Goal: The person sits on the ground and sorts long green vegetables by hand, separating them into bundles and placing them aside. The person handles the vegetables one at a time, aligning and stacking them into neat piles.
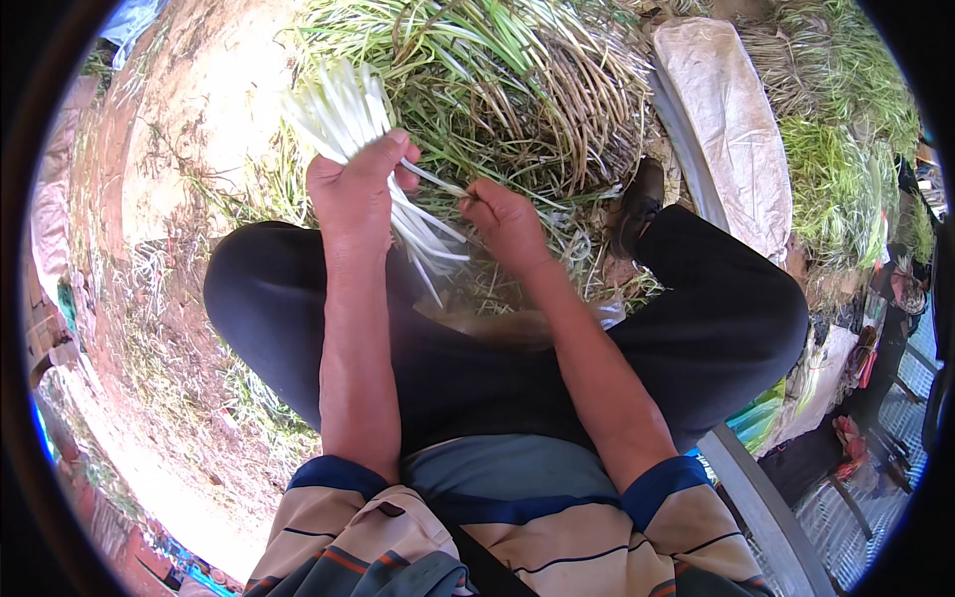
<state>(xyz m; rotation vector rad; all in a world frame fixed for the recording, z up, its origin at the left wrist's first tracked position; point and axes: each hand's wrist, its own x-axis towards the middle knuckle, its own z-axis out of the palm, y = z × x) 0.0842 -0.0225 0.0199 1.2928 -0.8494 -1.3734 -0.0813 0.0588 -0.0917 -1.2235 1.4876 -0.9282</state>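
My left hand (358, 186) is closed around a bunch of slim white-and-pale-green stalks (339, 108). The stalks fan out above the fist, and their thinner ends hang below it towards my lap. Beside it, my right hand (507, 224) pinches the end of a single stalk (439, 181) that stretches across from the left hand. Just beyond both hands lies a large heap of long green stalks (477, 82) with brownish, soil-stained lower ends (589, 104). Loose leaves and peelings are strewn under the hands.
A long pale sack-like bundle (727, 127) lies to the right of the heap. Farther right are more green stalks (843, 186). A dark shoe (640, 205) sits by the heap's lower edge. Scraps litter the ground (171, 313) at left. A grey metal bar (761, 500) runs along the lower right.
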